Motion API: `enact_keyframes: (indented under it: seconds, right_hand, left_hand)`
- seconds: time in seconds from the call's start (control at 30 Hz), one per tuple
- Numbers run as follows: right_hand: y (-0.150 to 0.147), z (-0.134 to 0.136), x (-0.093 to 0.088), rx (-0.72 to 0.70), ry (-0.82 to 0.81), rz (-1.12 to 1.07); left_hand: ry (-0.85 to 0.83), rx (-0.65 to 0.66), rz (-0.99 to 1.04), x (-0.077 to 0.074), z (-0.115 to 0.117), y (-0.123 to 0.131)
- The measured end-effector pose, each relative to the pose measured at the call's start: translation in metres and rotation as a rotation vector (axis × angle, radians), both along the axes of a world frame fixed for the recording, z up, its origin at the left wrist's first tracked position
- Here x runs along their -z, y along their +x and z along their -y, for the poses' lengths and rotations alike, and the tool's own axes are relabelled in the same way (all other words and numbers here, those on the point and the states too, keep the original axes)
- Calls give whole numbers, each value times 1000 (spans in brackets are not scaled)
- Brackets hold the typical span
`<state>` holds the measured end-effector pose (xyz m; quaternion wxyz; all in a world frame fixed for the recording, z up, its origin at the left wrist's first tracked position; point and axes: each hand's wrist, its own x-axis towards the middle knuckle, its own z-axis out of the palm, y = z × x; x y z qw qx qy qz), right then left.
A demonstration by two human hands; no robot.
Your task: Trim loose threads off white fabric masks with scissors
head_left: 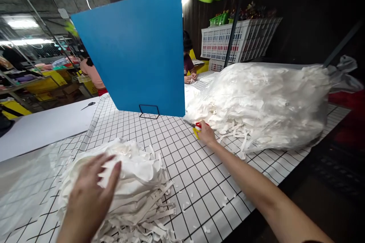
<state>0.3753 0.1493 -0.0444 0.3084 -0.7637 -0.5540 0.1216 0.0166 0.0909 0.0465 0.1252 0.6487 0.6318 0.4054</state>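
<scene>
My right hand reaches out over the table and is closed on a pair of scissors with red and yellow handles. The blades point left, near the foot of a blue board. My left hand hovers with fingers apart over a heap of white fabric pieces; whether it touches the cloth I cannot tell. White straps stick out from the heap's right and lower sides. Right of the scissors lies a big clear plastic bag full of similar white pieces, some spilling from its left end.
A blue board stands upright in a black wire stand on the checked tablecloth. White scraps lie scattered. Dark scissors rest at the left. Behind stand white crates; a co-worker is partly hidden by the board.
</scene>
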Motion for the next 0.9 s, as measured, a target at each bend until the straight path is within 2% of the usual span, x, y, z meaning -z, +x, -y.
enact_keyframes:
  seconds: [0.1, 0.13, 0.23, 0.3, 0.47, 0.67, 0.77, 0.9]
  right_hand:
    - [-31, 43, 4, -175, 45, -35]
    - [-41, 62, 7, -238, 55, -45]
    - [-64, 119, 16, -392, 73, -55]
    - [-72, 151, 24, -484, 138, -52]
    - [-80, 197, 36, -575, 142, -89]
    - [-94, 217, 28, -673, 86, -183]
    - [-99, 221, 30, -699, 106, -200]
    - [-103, 227, 41, -724, 164, -328]
  left_hand:
    - [-429, 406, 190, 34, 13, 28]
    - [-511, 477, 250, 46, 15, 39]
    - [-625, 538, 334, 76, 11, 72]
    - [-671, 580, 343, 88, 6, 92]
    - [-637, 724, 145, 94, -8, 136]
    - [-552, 819, -52, 99, -13, 183]
    - [-522, 839, -63, 101, -8, 185]
    - [-554, 869, -22, 99, 3, 158]
